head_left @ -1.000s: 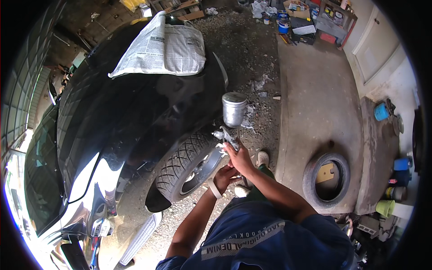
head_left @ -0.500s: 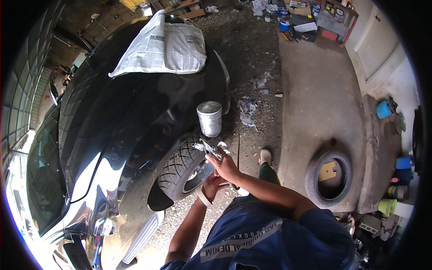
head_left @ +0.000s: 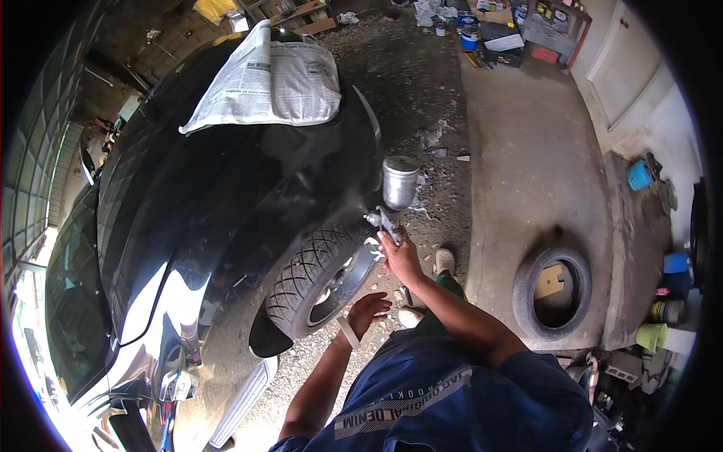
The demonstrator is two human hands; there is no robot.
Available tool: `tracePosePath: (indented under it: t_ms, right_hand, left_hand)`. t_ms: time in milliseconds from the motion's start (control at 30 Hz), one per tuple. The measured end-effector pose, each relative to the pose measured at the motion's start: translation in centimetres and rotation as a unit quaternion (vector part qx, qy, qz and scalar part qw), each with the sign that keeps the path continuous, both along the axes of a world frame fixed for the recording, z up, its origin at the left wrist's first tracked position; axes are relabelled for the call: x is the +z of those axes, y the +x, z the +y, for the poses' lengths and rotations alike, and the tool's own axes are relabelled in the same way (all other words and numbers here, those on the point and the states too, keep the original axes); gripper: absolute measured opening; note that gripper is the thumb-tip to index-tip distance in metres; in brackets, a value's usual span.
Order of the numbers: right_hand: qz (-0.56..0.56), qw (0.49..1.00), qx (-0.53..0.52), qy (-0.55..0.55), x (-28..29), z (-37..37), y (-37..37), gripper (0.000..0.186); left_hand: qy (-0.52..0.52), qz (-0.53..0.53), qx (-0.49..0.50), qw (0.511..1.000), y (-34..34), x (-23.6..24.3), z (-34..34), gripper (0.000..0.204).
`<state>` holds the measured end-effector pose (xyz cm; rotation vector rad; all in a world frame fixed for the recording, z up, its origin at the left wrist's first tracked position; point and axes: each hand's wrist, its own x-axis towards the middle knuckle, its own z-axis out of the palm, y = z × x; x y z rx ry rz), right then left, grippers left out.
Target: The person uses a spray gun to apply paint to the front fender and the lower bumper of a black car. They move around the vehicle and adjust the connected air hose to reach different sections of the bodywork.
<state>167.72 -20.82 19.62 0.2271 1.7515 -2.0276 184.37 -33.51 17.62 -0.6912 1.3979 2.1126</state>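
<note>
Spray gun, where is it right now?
In the head view, the spray gun is just right of centre, silver cup on top, held in the right hand near the treaded tire of the black car.

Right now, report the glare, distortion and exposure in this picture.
Head view: daylight burns out the lower-left rim, and white glare streaks the car; head view: the fisheye bows the right edge of the slab, and the corners go black; head view: the right hand and spray gun escape the burnt-out glare.
</note>
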Motion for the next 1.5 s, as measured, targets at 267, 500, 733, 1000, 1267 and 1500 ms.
tracePosePath:
  t_ms: [267, 500, 733, 1000, 1267, 1500]
  right_hand:
    - [0.068, 0.99, 0.093, 0.077, 6.2, 2.9, -1.8, 0.05]
    - [0.081, 0.978, 0.19, -0.028, 8.7, 1.0, -3.3, 0.04]
    - [0.076, 0.982, 0.17, -0.01, 5.5, 0.4, -7.0, 0.038]
    - [0.034, 0.995, 0.072, 0.065, 4.1, 2.7, -10.1, 0.045]
    - [0.049, 0.99, 0.131, 0.017, 7.4, 2.6, -8.9, 0.05]
    - [0.073, 0.977, 0.192, -0.065, 8.1, 0.8, -9.1, 0.039]
  left_hand:
    - [-0.115, 0.007, -0.097, 0.989, 1.7, -1.3, 0.0, 0.047]
    - [-0.162, 0.018, -0.127, 0.978, -0.3, -0.5, 1.4, 0.048]
    - [-0.2, 0.046, -0.122, 0.971, -1.6, -1.3, 1.2, 0.047]
    - [-0.184, 0.026, -0.115, 0.976, -1.8, -2.2, 0.9, 0.044]
    - [-0.205, 0.02, -0.138, 0.969, -3.5, -1.3, 1.7, 0.043]
    - [-0.263, 0.047, -0.181, 0.946, -4.9, -1.2, 1.6, 0.043]
